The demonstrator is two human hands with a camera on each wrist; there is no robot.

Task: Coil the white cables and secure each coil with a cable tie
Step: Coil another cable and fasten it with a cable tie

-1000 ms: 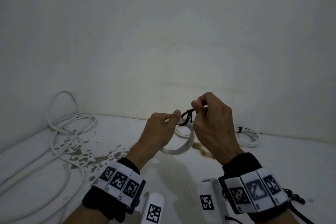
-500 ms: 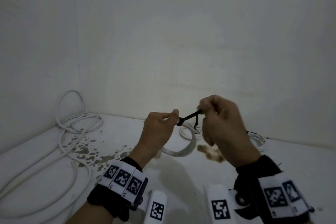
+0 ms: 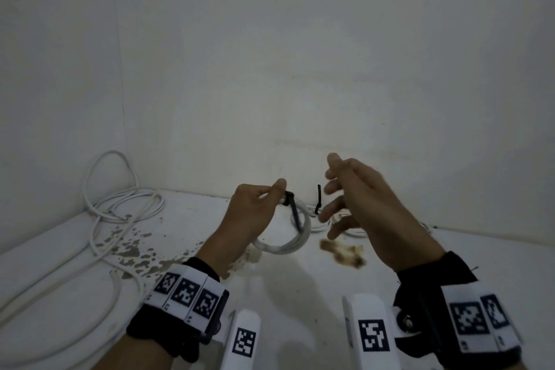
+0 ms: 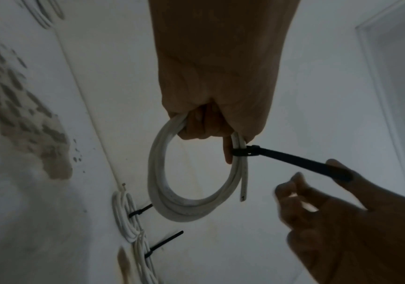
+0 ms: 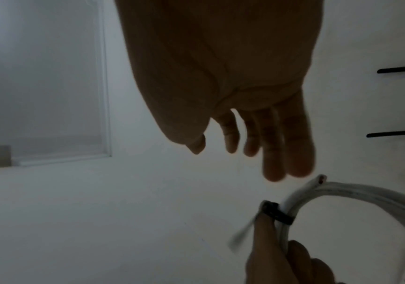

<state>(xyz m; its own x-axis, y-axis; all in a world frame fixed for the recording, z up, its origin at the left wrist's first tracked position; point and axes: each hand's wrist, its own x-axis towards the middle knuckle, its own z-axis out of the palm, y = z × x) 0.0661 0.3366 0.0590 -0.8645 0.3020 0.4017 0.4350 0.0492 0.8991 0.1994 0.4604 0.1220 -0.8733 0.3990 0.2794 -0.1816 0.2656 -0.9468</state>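
Note:
My left hand (image 3: 264, 200) holds up a small coil of white cable (image 3: 283, 246), its fingers curled round the top of the loop (image 4: 162, 173). A black cable tie (image 3: 289, 198) is cinched round the strands beside my thumb (image 4: 242, 152), and its long tail sticks out free (image 4: 294, 163). My right hand (image 3: 333, 195) hovers just right of the tie with its fingers spread and straight (image 5: 272, 146), holding nothing. In the right wrist view the coil (image 5: 342, 194) and the tie (image 5: 278, 214) lie below those fingers.
Two tied coils (image 4: 126, 217) lie on the white floor by the back wall, black tie tails sticking up (image 3: 319, 195). A long loose white cable (image 3: 120, 204) sprawls in the left corner. Brown stains (image 3: 342, 252) mark the floor.
My right hand pulled the tie's tail out to the right, then let it go and opened. The tail now hangs loose. My left hand keeps its hold on the coil.

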